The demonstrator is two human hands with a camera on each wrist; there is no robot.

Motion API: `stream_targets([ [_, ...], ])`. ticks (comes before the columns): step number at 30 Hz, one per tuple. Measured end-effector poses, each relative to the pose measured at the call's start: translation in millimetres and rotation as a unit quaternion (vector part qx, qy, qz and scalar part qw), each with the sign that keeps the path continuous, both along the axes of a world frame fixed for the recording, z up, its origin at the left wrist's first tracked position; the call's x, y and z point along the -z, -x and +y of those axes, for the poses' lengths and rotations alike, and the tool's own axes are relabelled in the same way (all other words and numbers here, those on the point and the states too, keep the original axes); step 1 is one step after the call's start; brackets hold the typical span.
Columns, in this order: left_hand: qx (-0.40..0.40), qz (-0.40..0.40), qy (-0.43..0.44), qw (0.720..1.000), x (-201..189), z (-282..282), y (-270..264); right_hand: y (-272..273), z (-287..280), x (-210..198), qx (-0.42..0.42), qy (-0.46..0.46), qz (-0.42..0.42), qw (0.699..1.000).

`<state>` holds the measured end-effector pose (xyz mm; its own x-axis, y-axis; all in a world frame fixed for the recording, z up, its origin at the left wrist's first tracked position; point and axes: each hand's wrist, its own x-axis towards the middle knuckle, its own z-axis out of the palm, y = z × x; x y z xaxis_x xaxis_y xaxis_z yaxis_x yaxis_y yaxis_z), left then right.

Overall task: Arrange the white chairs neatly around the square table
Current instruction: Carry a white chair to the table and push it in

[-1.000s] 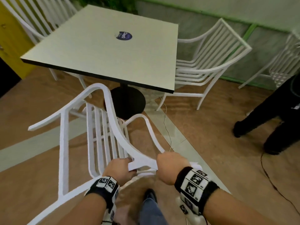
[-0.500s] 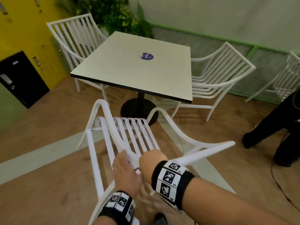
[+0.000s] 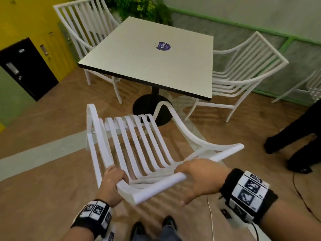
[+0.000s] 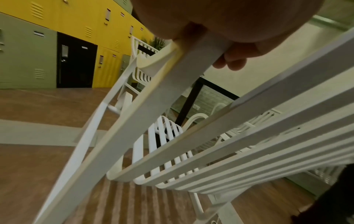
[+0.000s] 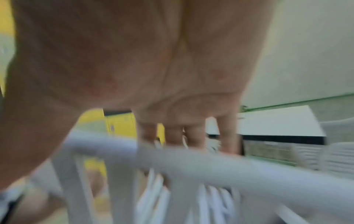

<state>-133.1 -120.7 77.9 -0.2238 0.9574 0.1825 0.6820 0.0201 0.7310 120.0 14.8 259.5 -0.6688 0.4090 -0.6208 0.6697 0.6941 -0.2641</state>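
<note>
I hold a white slatted chair (image 3: 156, 186) by the top rail of its backrest, its seat pointing toward the square table (image 3: 147, 63). My left hand (image 3: 112, 180) grips the rail's left corner; in the left wrist view its fingers (image 4: 229, 60) curl round a white bar (image 4: 153, 106). My right hand (image 3: 199, 178) lies over the rail further right, with the thumb under it. The right wrist view is blurred and shows that hand (image 5: 134, 60) draped over the rail (image 5: 210, 163). A second white chair (image 3: 83, 32) stands at the table's far left side, a third (image 3: 243, 70) at its right side.
The table stands on a black pedestal base (image 3: 147, 105). Another white chair (image 3: 312, 84) sits by the green-trimmed wall at the far right. A person's dark legs (image 3: 295, 136) stand on the right. Thin cables (image 3: 211, 214) run across the wooden floor. Yellow lockers (image 3: 26, 18) line the left wall.
The chair has swung from tilted sideways to facing the table squarely. My hands, close together before, have spread apart along its top rail.
</note>
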Motion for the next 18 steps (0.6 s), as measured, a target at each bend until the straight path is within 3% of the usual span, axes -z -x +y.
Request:
stream_targets([
  [5,-0.024,-0.005,0.012,1.000,6,11,17,-3,15,55,0.051,-0.112,0.126,0.984],
  [10,-0.063,-0.085,0.017,0.994,1,9,25,23,3,80,0.033,-0.172,0.151,0.973],
  [13,-0.085,-0.084,0.046,0.992,21,0,53,43,-16,91,0.032,-0.187,0.167,0.967],
  [18,-0.192,-0.111,0.069,0.973,42,-10,85,78,-42,104,0.035,-0.182,0.178,0.967],
])
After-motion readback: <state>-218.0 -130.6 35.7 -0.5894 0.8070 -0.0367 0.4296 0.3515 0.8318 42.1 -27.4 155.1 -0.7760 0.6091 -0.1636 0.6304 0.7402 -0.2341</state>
